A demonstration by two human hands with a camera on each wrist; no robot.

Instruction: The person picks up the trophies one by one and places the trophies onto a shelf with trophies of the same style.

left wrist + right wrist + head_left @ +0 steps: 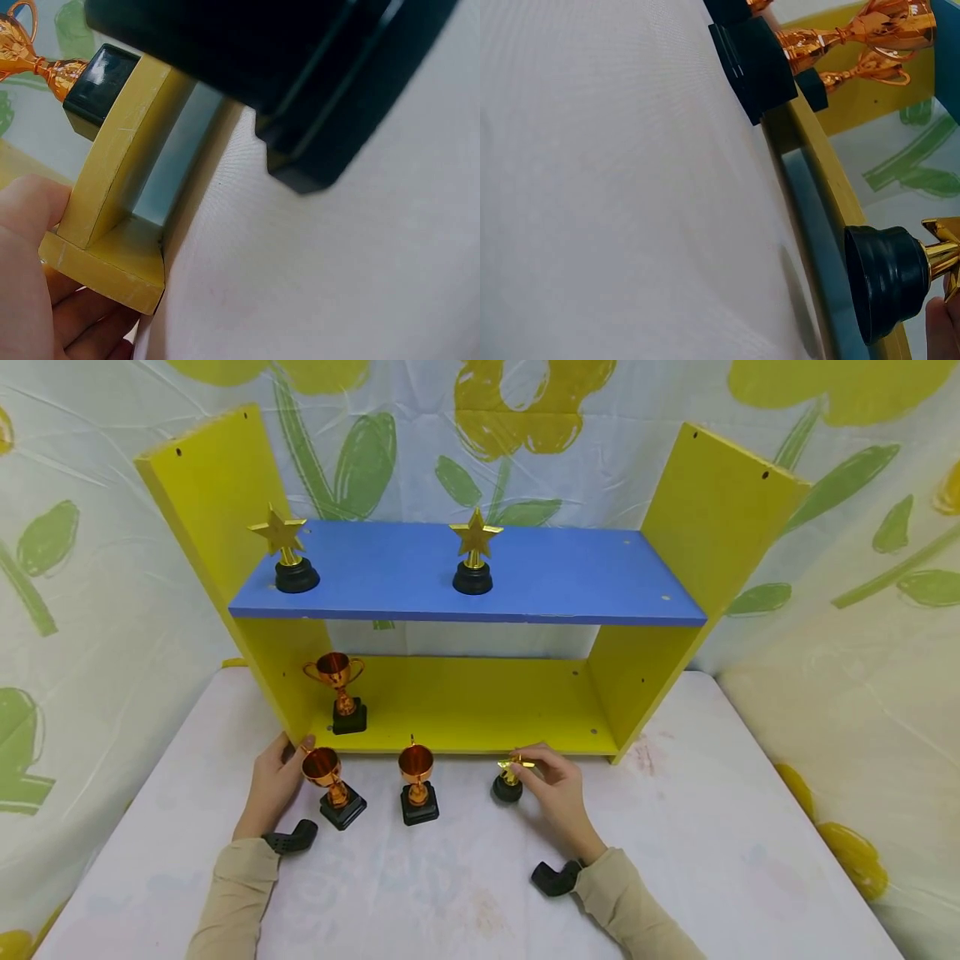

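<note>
Right hand (557, 785): you've got it pinched on the gold star of the small star trophy (507, 790), fingertips together on it, black base hanging free. Trophy is at the near side of the shelf unit (720, 518), right of centre, just above the table (450, 893); right wrist view shows the base clear of the cloth, roughly upright. Left hand (273, 777) is clamped round the unit's near left bottom corner, thumb on the board, fingers beneath.

Step looks like shelving this star. Best guess for a spot: right part of the blue shelf (585, 577), in line with the left star trophy (297, 575) and middle star trophy (472, 578). To do it well, lift straight up on the near side first, so the base clears the blue shelf's near edge, then go far and right. Don't swing left; your sleeve could brush the middle star. Match the spacing, stay off the right wall, set the base down flat, then let go of the star gently; top-heavy grip could tip it.

Let the left hand brace the unit, but mind the left cup trophy (343, 806) right beside it. The right cup trophy (418, 803) and the lower-shelf cup trophy (349, 717) can wait.
</note>
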